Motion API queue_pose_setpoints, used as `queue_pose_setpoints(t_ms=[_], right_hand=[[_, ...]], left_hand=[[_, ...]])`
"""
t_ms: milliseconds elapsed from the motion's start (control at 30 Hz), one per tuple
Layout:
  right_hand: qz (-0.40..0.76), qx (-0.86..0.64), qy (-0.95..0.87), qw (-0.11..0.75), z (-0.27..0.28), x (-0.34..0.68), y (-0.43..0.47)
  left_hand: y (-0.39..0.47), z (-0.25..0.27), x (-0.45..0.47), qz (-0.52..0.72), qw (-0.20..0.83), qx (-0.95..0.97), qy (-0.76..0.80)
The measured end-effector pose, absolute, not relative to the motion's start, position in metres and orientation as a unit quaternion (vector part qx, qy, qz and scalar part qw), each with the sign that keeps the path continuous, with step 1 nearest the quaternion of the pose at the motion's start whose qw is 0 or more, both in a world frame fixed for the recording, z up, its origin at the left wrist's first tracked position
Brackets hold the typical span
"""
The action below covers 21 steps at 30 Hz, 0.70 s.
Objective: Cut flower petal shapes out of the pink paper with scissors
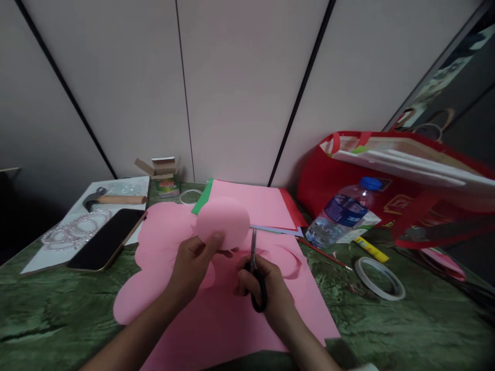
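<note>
My left hand (199, 260) pinches a rounded pink paper piece (224, 219) by its lower edge, thumb in front and fingers behind. In my right hand (266, 286) is a pair of scissors (254, 257) with black handles, its blades pointing up. The blades stand just right of the rounded piece and look closed. Beneath both hands lies a large pink paper sheet (232, 330). A curled pink offcut (288, 260) rests on it, right of the scissors. To the left, a large scalloped pink paper shape (158, 232) spreads over the table.
Left on the green table (31, 309) are a hammer (119, 199), beaded strands (77, 229) and a phone (108, 239). Coloured sheets (251, 201) and a small box (166, 178) lie behind. Rightward are a leaning water bottle (340, 214), a tape roll (379, 278) and a red bag (356, 175).
</note>
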State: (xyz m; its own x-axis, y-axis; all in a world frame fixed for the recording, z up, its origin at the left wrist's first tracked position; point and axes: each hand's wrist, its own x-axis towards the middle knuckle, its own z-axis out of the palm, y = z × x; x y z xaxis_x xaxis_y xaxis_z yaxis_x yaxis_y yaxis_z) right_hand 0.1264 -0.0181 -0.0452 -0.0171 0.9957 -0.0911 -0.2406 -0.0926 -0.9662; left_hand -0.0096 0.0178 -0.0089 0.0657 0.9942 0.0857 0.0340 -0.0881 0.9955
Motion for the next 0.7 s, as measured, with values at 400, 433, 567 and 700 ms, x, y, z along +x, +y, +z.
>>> queue_pose_setpoints(t_ms=[400, 433, 567, 700], right_hand=[[0.595, -0.467, -0.384, 0.529, -0.063, 0.121, -0.013], [0.596, -0.471, -0.382, 0.526, -0.064, 0.121, -0.012], [0.602, -0.481, -0.380, 0.513, -0.066, 0.120, -0.011], [0.595, -0.484, -0.386, 0.512, -0.064, 0.119, -0.011]], left_hand=[[0.046, 0.013, -0.040, 0.647, 0.565, 0.369, 0.354], [0.050, 0.013, -0.045, 0.661, 0.552, 0.354, 0.363], [0.066, 0.003, -0.058, 0.667, 0.529, 0.316, 0.418], [0.078, 0.000, -0.069, 0.699, 0.466, 0.309, 0.446]])
